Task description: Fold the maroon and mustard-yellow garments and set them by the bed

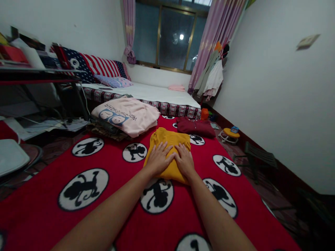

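Observation:
A folded mustard-yellow garment [170, 138] lies on a red blanket [117, 174] printed with black-and-white cartoon circles. My left hand [157, 157] and my right hand [184, 159] both rest flat on the near half of the garment, palms down, fingers spread, thumbs almost touching. Neither hand grips anything. Beyond the yellow piece, a folded dark red garment [195, 126] lies on the blanket.
A stack of folded clothes topped by a pink printed shirt [125, 115] sits at the far left of the blanket. Behind is a bed [157, 94] with pillows, a window with pink curtains, hanging clothes [211, 78]; a small stool [230, 134] stands at right.

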{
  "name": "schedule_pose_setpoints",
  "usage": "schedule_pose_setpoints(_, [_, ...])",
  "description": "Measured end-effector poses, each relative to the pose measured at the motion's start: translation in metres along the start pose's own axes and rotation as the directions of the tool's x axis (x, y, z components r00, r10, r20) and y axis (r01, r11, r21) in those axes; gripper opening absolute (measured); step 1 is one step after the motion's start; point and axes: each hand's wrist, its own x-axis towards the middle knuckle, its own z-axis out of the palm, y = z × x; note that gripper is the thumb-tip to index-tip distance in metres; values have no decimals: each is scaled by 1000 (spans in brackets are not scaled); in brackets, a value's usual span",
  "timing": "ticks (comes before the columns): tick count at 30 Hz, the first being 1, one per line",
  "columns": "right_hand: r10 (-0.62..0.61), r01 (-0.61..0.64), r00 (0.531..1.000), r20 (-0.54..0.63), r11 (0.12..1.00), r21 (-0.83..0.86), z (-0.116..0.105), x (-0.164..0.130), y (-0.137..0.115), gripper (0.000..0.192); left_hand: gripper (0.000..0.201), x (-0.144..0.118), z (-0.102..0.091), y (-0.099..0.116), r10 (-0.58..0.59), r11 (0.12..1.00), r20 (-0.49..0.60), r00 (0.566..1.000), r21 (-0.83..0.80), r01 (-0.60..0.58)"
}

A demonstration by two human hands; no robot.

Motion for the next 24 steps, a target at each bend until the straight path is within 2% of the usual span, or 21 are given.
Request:
schedule_pose_setpoints(3, [-29, 32, 998, -61, 998, 49, 3, 1, 5, 44, 54, -1, 0, -1, 3, 999, -19, 1000, -38, -3])
schedule_pose_setpoints(4, [-40, 46, 996, -85, 997, 66, 4, 1, 6, 43, 53, -1, 0, -3, -2, 998, -51, 999, -64, -1])
schedule_pose_setpoints(6, [-60, 76, 989, -132, 990, 115, 6, 2, 8, 42, 49, -2, -2, -7, -50, 990, -187, 981, -135, 24])
schedule_pose_setpoints(8, [-67, 101, 979, -193, 980, 174, 6, 4, 10, 42, 41, -2, -5, -13, -163, 972, -369, 915, -217, 86])
schedule_pose_setpoints(10, [-40, 97, 948, -316, 981, 166, 3, 8, 11, 42, 38, -1, -8, -19, -307, 938, -476, 824, -300, 176])
schedule_pose_setpoints(12, [17, 28, 886, -464, 996, 90, -1, 16, 12, 46, 41, -1, -11, -25, -420, 892, -468, 777, -370, 259])
schedule_pose_setpoints(14, [105, -83, 841, -530, 994, 65, -7, 28, 13, 56, 45, -1, -13, -27, -478, 855, -399, 782, -415, 311])
schedule_pose_setpoints(15, [151, -122, 849, -507, 988, 90, -9, 36, 14, 60, 46, -2, -14, -27, -490, 845, -363, 792, -422, 329])
schedule_pose_setpoints(17, [191, -131, 893, -408, 977, 171, -12, 52, 17, 57, 46, -2, -17, -26, -506, 832, -319, 802, -424, 356])
schedule_pose_setpoints(19, [133, -49, 924, -358, 971, 235, -14, 66, 19, 48, 43, -3, -20, -25, -527, 821, -320, 788, -433, 373])
schedule_pose_setpoints(21, [67, 24, 921, -385, 974, 225, -13, 75, 22, 42, 38, -3, -21, -26, -541, 812, -352, 764, -456, 365])
schedule_pose_setpoints(22, [70, 10, 918, -392, 980, 197, -13, 78, 23, 42, 37, -3, -21, -26, -538, 815, -374, 755, -461, 352])
schedule_pose_setpoints(24, [141, -107, 917, -372, 988, 112, -13, 82, 26, 46, 38, -2, -19, -28, -515, 833, -408, 754, -448, 327])
